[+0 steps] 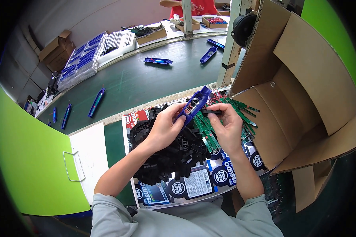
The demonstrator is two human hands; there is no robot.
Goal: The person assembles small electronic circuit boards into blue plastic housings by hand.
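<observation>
My left hand (167,125) grips a long blue plastic housing (195,104), tilted with its far end up to the right; its hollow inside shows. In my right hand (228,125) a small black plastic part (211,112) is pinched between thumb and fingers, close beside the housing. Below my left hand lies a heap of black plastic parts (178,158). Under and beside my right hand are several narrow green circuit boards (209,138) with red wires. Both piles rest on a printed sheet (194,185).
Blue housings (158,61) lie spaced along the dark green conveyor belt (122,81). A large open cardboard box (300,102) stands at right, a green panel (31,158) at left. Trays of blue parts (83,55) are at the far left. Across the belt is another person in red (203,7).
</observation>
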